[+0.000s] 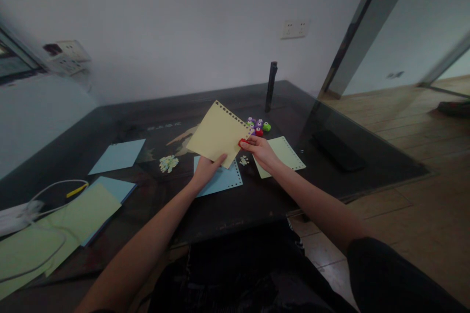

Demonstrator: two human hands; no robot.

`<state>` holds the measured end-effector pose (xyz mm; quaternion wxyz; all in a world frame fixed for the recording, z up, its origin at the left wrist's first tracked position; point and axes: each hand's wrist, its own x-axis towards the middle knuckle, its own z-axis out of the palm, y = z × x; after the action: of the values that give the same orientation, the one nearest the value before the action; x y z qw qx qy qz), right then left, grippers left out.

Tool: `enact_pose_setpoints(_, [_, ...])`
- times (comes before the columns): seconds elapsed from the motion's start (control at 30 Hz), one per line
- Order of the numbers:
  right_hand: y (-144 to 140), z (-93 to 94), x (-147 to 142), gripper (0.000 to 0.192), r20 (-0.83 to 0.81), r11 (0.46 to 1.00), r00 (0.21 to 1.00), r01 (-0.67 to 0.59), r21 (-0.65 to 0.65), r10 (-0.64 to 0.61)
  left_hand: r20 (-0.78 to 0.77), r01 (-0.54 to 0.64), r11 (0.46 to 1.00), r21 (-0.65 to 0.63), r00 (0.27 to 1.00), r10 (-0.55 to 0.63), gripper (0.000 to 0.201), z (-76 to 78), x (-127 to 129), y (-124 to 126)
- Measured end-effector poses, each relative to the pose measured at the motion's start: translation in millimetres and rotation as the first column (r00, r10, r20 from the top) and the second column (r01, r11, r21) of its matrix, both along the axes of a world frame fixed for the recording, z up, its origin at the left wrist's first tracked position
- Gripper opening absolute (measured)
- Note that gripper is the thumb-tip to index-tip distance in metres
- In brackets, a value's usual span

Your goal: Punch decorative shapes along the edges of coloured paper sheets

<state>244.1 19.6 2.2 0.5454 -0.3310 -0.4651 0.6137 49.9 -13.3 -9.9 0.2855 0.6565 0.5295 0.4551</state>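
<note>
Raised above the table, a sheet of pale yellow paper (218,132) has a row of punched shapes along its upper right edge. My left hand (209,171) grips its lower edge, thumb on top and fingers underneath. My right hand (260,150) is closed around a small red craft punch (243,143), which sits at the sheet's right edge. Under the paper lies a blue sheet (220,183) with holes along its right side. Small paper cutouts (244,160) are scattered between the hands. Just beyond my right hand stand several purple, green and red craft punches (259,126).
A yellow punched sheet (284,154) lies at right, near a black flat object (338,150). Left are a pile of paper bits (169,164), a blue sheet (119,155), stacked papers (91,205) and a white cable (55,183). A dark upright cylinder (270,86) stands behind.
</note>
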Motion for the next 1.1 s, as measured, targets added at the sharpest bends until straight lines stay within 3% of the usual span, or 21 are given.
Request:
enact_pose_setpoints(0.3, [-1.5, 1.9, 1.4, 0.025, 0.012, 1.000, 1.000, -0.012, 0.008, 0.012, 0.017, -0.016, 1.000, -0.001, 1.000, 0.016, 0.026, -1.9, -0.4, -1.0])
enact_pose_setpoints(0.6, [-0.8, 1.1, 1.3, 0.027, 0.021, 1.000, 1.000, -0.007, 0.001, 0.007, 0.011, -0.015, 0.998, 0.053, 1.000, 0.014, 0.037, 0.6, 1.8, -1.0])
enact_pose_setpoints(1.1, [-1.3, 2.0, 4.9, 0.028, 0.097, 0.997, 0.993, -0.075, 0.013, 0.073, 0.027, -0.029, 0.999, 0.018, 0.999, 0.028, 0.039, 1.1, 1.3, 0.0])
